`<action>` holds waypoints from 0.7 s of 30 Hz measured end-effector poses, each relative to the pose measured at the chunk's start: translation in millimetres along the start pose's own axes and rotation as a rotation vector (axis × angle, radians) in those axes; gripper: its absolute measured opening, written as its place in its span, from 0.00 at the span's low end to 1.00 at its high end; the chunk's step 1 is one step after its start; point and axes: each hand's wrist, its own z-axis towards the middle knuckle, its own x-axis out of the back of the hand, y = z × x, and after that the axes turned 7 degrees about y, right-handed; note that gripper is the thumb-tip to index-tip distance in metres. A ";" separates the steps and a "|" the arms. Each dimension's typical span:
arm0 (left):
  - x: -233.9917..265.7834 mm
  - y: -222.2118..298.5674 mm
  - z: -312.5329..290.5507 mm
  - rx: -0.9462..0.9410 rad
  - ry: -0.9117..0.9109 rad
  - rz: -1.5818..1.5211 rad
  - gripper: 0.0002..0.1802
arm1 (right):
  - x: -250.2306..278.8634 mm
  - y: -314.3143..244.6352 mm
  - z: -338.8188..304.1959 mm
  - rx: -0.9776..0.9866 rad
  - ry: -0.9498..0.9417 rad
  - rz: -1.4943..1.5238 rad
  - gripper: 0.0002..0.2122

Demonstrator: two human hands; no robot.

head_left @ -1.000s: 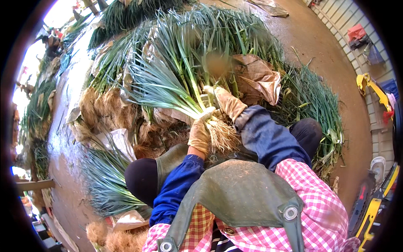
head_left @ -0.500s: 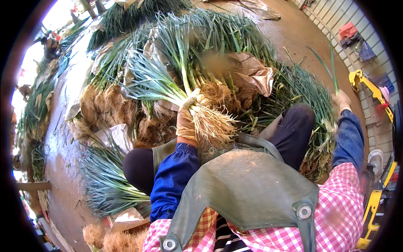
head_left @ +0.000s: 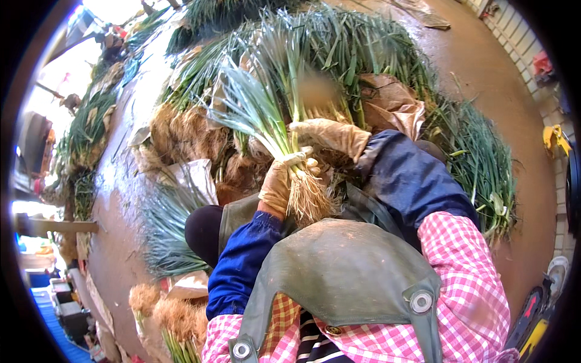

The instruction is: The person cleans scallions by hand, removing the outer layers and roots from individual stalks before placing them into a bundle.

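My left hand (head_left: 278, 184), in a tan glove, is closed round a bunch of green onions (head_left: 266, 124). Their leaves point up and away to the left, and the pale stringy roots (head_left: 310, 196) hang toward my lap. From the right my gloved right hand (head_left: 331, 134) reaches across just beyond the bunch. Its fingertips look pinched on the stalk of an upright green onion (head_left: 294, 91); its palm side is hidden. Behind both hands lies a big heap of green onions (head_left: 357, 45), roots toward me.
More green onions (head_left: 166, 224) lie left of my knee, with root bundles (head_left: 181, 317) at the lower left. A heap (head_left: 478, 157) spreads at the right. Brown paper (head_left: 393, 106) lies among the stalks. Wet brown floor (head_left: 532, 199) runs toward a tiled wall (head_left: 514, 36).
My right hand has come from the far right, where it held a long green leaf or stalk, to the bunch; that piece is gone from it. My left hand keeps its bunch. The view has shifted.
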 end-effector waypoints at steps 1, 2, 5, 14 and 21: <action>2.5 1.9 -8.3 -0.002 0.018 0.034 0.17 | -11.8 1.5 12.0 -0.017 0.008 0.115 0.17; 6.9 3.5 -13.7 -0.002 0.037 0.067 0.17 | -21.4 2.1 21.7 -0.057 0.224 0.119 0.13; 5.7 2.2 -14.6 0.025 0.000 0.369 0.16 | 10.8 4.0 60.3 -0.163 0.467 0.051 0.10; -14.9 93.7 -113.7 0.004 0.062 0.970 0.21 | 92.2 -27.8 0.3 0.149 0.511 -0.080 0.09; -68.9 235.1 -117.2 -0.558 0.180 1.469 0.18 | 259.8 -104.8 -159.1 0.475 1.064 -0.333 0.09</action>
